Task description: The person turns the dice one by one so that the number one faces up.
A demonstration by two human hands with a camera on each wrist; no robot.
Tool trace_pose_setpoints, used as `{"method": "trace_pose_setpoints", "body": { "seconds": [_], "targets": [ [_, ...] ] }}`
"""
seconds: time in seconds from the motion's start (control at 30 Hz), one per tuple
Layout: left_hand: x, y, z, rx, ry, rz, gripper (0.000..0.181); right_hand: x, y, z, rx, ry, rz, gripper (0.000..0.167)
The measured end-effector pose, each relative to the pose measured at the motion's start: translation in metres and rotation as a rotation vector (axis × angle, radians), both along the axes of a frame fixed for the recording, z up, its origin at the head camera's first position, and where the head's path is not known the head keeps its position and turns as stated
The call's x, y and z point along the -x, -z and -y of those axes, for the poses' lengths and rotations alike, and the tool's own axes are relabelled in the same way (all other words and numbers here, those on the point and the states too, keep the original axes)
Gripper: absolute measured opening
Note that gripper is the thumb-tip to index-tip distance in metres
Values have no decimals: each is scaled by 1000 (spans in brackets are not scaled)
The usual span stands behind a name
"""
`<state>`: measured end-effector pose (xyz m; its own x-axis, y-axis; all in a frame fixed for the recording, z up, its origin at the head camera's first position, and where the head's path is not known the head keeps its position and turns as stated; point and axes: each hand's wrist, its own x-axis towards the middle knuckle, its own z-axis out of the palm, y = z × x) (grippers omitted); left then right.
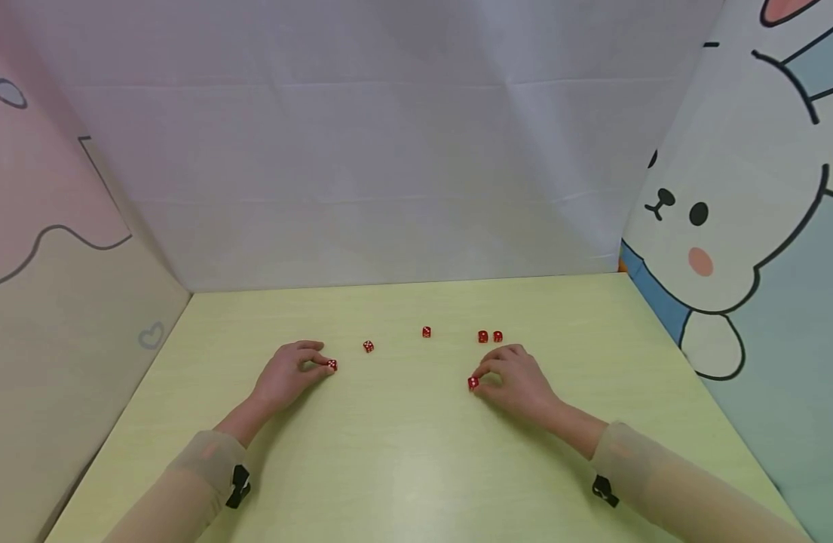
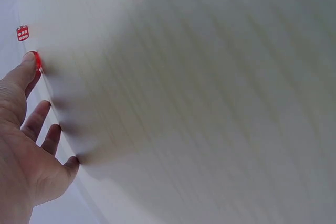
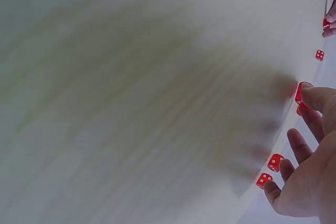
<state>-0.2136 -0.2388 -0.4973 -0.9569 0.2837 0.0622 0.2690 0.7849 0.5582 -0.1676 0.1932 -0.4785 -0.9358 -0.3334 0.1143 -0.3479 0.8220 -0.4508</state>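
Note:
Between thumb and forefinger my left hand (image 1: 289, 377) pinches a red die (image 1: 332, 365) with white pips, at the left of the table. My right hand (image 1: 518, 383) pinches another red die (image 1: 473, 383) right of the middle, its other fingers spread in the right wrist view. Just beyond the left hand lies a loose red die (image 1: 369, 347). A further red die (image 1: 426, 332) sits near the middle. Beyond the right hand's fingers, two red dice (image 1: 483, 336) lie side by side. In the left wrist view, the left thumb partly hides its die (image 2: 37, 60).
The pale yellow wooden table (image 1: 389, 467) ends at a white cloth backdrop (image 1: 389, 173). A pink and cream printed panel (image 1: 63, 302) stands at the left. On the right is a panel with a cartoon rabbit (image 1: 728, 226).

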Motion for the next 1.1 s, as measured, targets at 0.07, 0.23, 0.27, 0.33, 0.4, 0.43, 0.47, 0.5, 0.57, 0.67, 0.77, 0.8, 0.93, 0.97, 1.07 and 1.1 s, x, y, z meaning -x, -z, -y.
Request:
{"method": "trace_pose_setpoints", "body": {
  "seconds": [0.07, 0.23, 0.27, 0.33, 0.4, 0.43, 0.47, 0.5, 0.57, 0.67, 0.77, 0.8, 0.93, 0.97, 1.07, 1.1],
  "targets": [
    [0, 1, 0, -1, 3, -3, 18, -1, 1, 0, -1, 1, 9, 10],
    [1, 2, 0, 3, 8, -10, 18, -1, 3, 0, -7, -3, 10, 10],
    [1, 2, 0, 4, 7, -11, 18, -1, 3, 0, -8, -4, 7, 10],
    [1, 1, 0, 2, 6, -9, 18, 0, 4, 0, -6, -5, 3, 10],
    [1, 1, -1, 1, 4, -7, 18, 0, 4, 0, -4, -5, 0, 10],
    [1, 1, -1, 2, 7, -10, 18, 0, 5, 0, -4, -4, 0, 10],
    [1, 0, -1, 1, 5, -9, 19, 0, 5, 0, -4, -3, 0, 11],
    [1, 0, -1, 1, 3, -10, 19, 0, 5, 0, -5, -3, 0, 12],
    [1, 0, -1, 0, 6, -13, 18, -1, 4, 0, -9, -3, 0, 13],
    [1, 0, 0, -4, 4, -16, 18, -1, 3, -1, -16, 0, 0, 16],
    [1, 0, 0, -5, 8, -22, 17, -1, 2, -1, -21, 2, 3, 16],
    [1, 0, 0, -6, 6, -23, 17, -1, 1, -1, -24, 2, 3, 16],
    [0, 0, 0, -7, 7, -22, 17, 0, -2, -2, -36, 5, 4, 14],
    [0, 0, 0, -7, 8, -21, 17, 0, -2, -2, -40, 5, 4, 14],
    [0, -1, 0, -8, 9, -16, 17, 0, -4, -1, -56, 2, 5, 14],
    [0, -1, 0, -8, 9, -16, 17, 0, -5, -1, -61, 1, 5, 14]
  ]
}}
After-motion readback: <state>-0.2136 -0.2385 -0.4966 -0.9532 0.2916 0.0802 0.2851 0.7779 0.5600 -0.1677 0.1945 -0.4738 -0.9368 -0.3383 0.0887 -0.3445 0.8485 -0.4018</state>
